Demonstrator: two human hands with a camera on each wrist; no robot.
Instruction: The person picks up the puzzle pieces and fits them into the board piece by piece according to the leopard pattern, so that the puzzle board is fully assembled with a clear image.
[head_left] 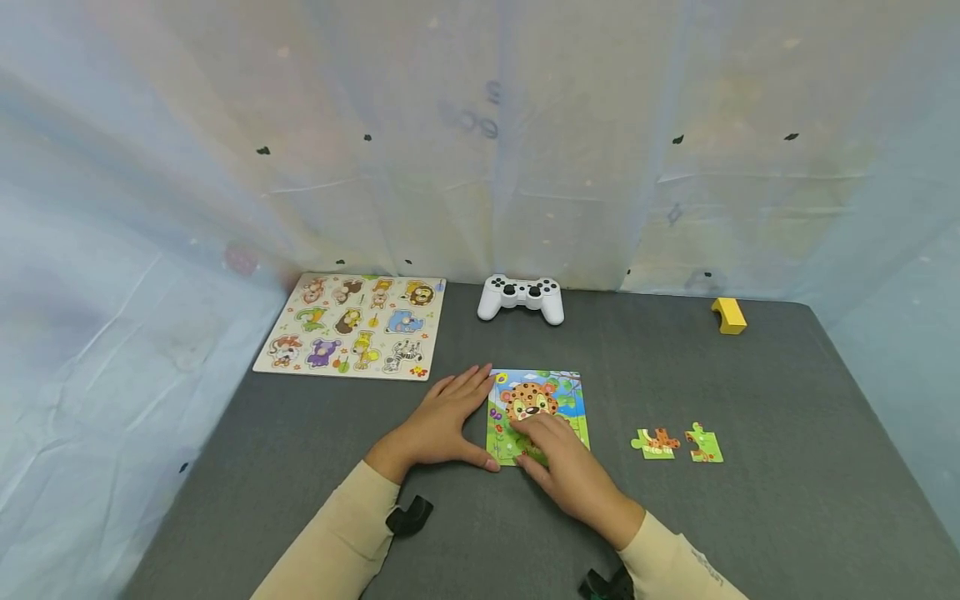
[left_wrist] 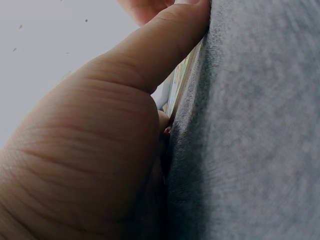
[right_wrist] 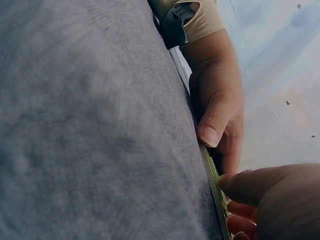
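Note:
On the grey table lies a square jigsaw puzzle with a spotted cub on green and blue. My left hand rests at its left side, fingers straight and spread, the thumb at the near left corner. My right hand reaches over the puzzle's lower part, its fingertips on the surface and its thumb at the near edge; it hides what lies beneath. In the right wrist view the right thumb touches the puzzle's rim, opposite the left hand. Two loose jigsaw pieces lie to the right.
A wooden animal puzzle board lies at the back left. Beside it, near the back edge, sits a white game controller. A yellow arch block stands at the back right. Pale sheeting hangs around the table.

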